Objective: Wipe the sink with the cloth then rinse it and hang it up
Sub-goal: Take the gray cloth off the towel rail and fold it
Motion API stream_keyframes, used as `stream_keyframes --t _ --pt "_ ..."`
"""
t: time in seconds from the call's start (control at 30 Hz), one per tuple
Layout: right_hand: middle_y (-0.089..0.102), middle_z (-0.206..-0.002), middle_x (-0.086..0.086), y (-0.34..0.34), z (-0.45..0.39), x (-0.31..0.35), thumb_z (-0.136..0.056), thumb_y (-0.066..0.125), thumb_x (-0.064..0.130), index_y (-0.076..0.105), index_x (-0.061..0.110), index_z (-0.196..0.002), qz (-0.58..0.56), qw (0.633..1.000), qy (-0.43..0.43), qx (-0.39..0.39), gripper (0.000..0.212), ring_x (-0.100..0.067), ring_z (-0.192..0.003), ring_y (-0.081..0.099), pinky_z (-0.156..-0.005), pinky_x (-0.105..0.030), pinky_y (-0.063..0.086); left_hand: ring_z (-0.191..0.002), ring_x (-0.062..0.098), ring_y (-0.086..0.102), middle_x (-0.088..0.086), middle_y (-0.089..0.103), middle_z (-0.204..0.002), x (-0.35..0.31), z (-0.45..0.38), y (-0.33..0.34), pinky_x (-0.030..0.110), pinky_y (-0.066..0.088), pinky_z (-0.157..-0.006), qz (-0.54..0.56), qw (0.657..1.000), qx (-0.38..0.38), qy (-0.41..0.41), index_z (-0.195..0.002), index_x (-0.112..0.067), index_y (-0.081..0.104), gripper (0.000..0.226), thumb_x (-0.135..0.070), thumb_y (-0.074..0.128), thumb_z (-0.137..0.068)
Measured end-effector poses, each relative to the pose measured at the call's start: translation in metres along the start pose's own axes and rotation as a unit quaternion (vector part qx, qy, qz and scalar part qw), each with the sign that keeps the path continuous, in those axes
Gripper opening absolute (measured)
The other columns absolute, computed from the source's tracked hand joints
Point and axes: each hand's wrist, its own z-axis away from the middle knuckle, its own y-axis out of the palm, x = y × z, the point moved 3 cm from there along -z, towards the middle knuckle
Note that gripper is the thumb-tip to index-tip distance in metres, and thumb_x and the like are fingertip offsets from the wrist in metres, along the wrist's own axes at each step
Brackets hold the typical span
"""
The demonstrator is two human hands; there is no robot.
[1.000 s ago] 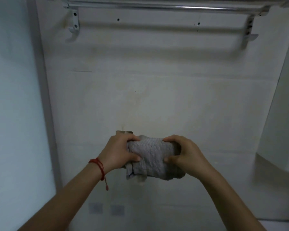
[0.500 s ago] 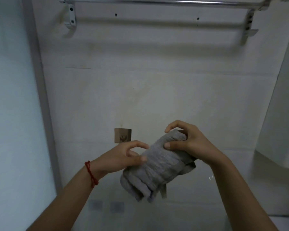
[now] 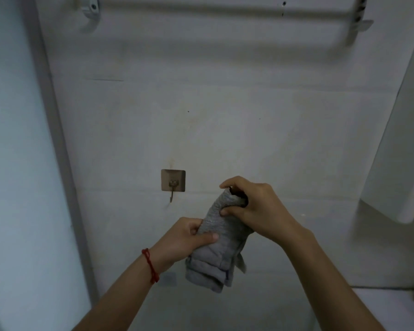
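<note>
A folded grey cloth (image 3: pixel 219 247) hangs upright in front of a white wall, held by both hands. My right hand (image 3: pixel 256 206) grips its top end, fingers curled around the fabric. My left hand (image 3: pixel 187 237), with a red string on the wrist, pinches the cloth's middle from the left. The lower folds dangle free below my left hand. A small brown adhesive hook (image 3: pixel 173 183) is fixed to the wall just left of and above the cloth's top, a short way from it. The sink is out of view.
A metal towel rail (image 3: pixel 225 14) runs across the top of the wall. A grey door frame (image 3: pixel 58 151) stands at the left. A white cabinet (image 3: pixel 397 151) juts out at the right, with a pale ledge (image 3: pixel 392 299) at the lower right.
The cloth has turned from lying level between my hands to hanging upright. My right hand rose to its top end and my left hand dropped to its middle. The view tilted down.
</note>
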Motion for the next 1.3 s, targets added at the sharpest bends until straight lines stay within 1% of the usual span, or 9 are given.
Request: stream_keyframes --t 0.17,0.27,0.4,0.5,0.63,0.73,0.87,1.13,1.3 --pt "0.057 -0.115 0.005 0.016 0.014 -0.039 -0.074 0.07 0.039 0.042 0.022 -0.131 -0.287 0.924 0.241 -0.075 0.066 -0.01 -0.098 0.057 -0.074 -0.018 0.046 -0.081 0.019 0.069 0.009 0.073 -0.09 0.0 0.007 0.004 0.023 0.053 -0.066 0.121 0.992 -0.036 0.011 -0.095 -0.002 0.068 0.02 -0.014 0.063 -0.08" --pt "0.061 -0.124 -0.015 0.054 0.033 -0.049 -0.061 0.062 0.061 0.057 0.009 -0.121 -0.461 0.807 0.362 0.072 0.08 -0.029 -0.109 0.06 -0.087 -0.039 0.051 -0.087 0.026 0.07 0.014 0.072 -0.098 -0.003 0.007 0.004 0.029 0.056 -0.069 0.196 0.979 -0.049 -0.005 -0.103 0.0 0.065 0.034 -0.019 0.063 -0.074" --pt "0.069 -0.108 -0.016 0.069 0.035 -0.04 -0.079 0.063 0.036 0.066 0.004 -0.105 -0.58 0.735 0.338 0.093 0.042 -0.031 -0.102 0.064 -0.092 -0.043 0.051 -0.091 0.03 0.069 0.018 0.07 -0.104 -0.007 0.007 0.004 0.033 0.058 -0.073 0.194 0.978 -0.072 -0.03 -0.109 0.002 0.063 0.028 -0.012 0.06 -0.084" --pt "0.073 -0.09 -0.013 0.057 0.029 -0.039 -0.083 0.06 0.007 0.068 0.006 -0.089 -0.541 0.793 0.279 0.013 0.01 -0.022 -0.077 0.07 -0.067 -0.03 0.058 -0.09 0.029 0.069 0.016 0.071 -0.103 -0.008 0.01 0.004 0.038 0.058 -0.076 0.19 0.977 -0.088 -0.046 -0.108 -0.002 0.064 0.028 -0.018 0.058 -0.086" --pt "0.074 -0.083 0.002 0.042 0.031 -0.032 -0.08 0.064 -0.001 0.069 0.024 -0.089 -0.455 0.878 0.127 -0.075 0.027 -0.018 -0.08 0.07 -0.065 -0.033 0.059 -0.095 0.03 0.068 0.014 0.071 -0.105 -0.011 0.012 -0.001 0.046 0.055 -0.083 0.212 0.972 -0.089 -0.047 -0.109 -0.008 0.064 0.025 -0.016 0.055 -0.088" --pt "0.066 -0.083 -0.008 0.037 0.033 -0.029 -0.075 0.067 0.007 0.073 0.025 -0.083 -0.449 0.889 0.026 -0.091 0.02 -0.024 -0.078 0.062 -0.059 -0.044 0.055 -0.085 0.024 0.071 0.015 0.073 -0.093 -0.018 0.012 0.0 0.036 0.059 -0.074 0.267 0.96 -0.073 -0.044 -0.091 -0.006 0.072 0.021 -0.009 0.052 -0.085" --pt "0.058 -0.087 0.005 0.032 0.033 -0.027 -0.073 0.067 0.006 0.075 0.027 -0.083 -0.427 0.898 -0.073 -0.081 0.026 -0.013 -0.081 0.059 -0.065 -0.025 0.048 -0.068 0.016 0.07 0.007 0.074 -0.075 -0.015 0.011 0.005 0.023 0.057 -0.058 0.362 0.927 -0.009 -0.093 -0.069 -0.008 0.076 0.049 -0.006 0.033 -0.091" --pt "0.054 -0.089 -0.003 0.033 0.037 -0.044 -0.077 0.057 0.014 0.073 0.035 -0.079 -0.321 0.939 -0.069 -0.098 0.026 -0.015 -0.086 0.057 -0.072 -0.033 0.051 -0.117 0.031 0.056 0.017 0.062 -0.124 -0.018 0.013 0.016 0.042 0.041 -0.103 0.418 0.897 0.08 -0.124 -0.119 0.0 0.059 0.058 -0.042 0.042 -0.084" --pt "0.067 -0.091 0.01 0.035 0.059 -0.058 -0.062 0.066 0.015 0.076 0.026 -0.082 -0.432 0.9 0.02 -0.055 0.025 -0.015 -0.087 0.063 -0.072 -0.03 0.051 -0.1 0.028 0.067 0.016 0.07 -0.108 -0.009 0.014 0.029 0.034 0.057 -0.081 0.305 0.947 0.029 -0.095 -0.11 0.003 0.061 0.049 -0.024 0.062 -0.068"
